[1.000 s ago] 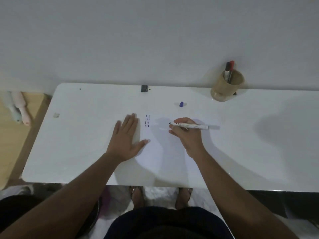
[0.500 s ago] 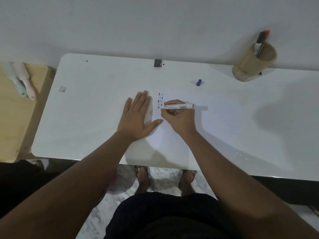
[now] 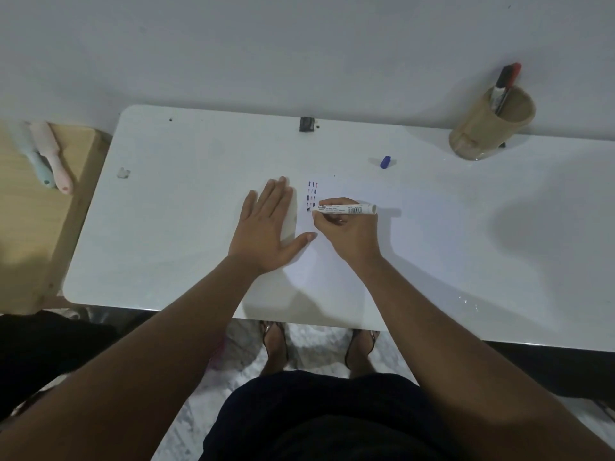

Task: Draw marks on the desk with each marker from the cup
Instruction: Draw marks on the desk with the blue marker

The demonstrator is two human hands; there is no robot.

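My right hand (image 3: 346, 232) grips a white-barrelled marker (image 3: 347, 209) that lies almost level, its tip pointing left and touching the white desk (image 3: 186, 227) just under two short columns of small blue and red marks (image 3: 312, 194). My left hand (image 3: 266, 227) rests flat, fingers spread, on the desk directly left of the marks. A blue marker cap (image 3: 385, 162) lies loose behind my right hand. At the back right stands a tan cup (image 3: 489, 128) holding two capped markers (image 3: 504, 84), one red-topped and one dark.
A small black object (image 3: 307, 124) sits at the desk's back edge by the wall. A small white scrap (image 3: 123, 173) lies on the desk's left part. On a wooden side table (image 3: 30, 227) at the left lie a pink and a pale green brush (image 3: 50, 158).
My right hand moved the marker left from beside the marks until its tip met the desk below them. The left hand stayed flat. The view shifted as my head moved.
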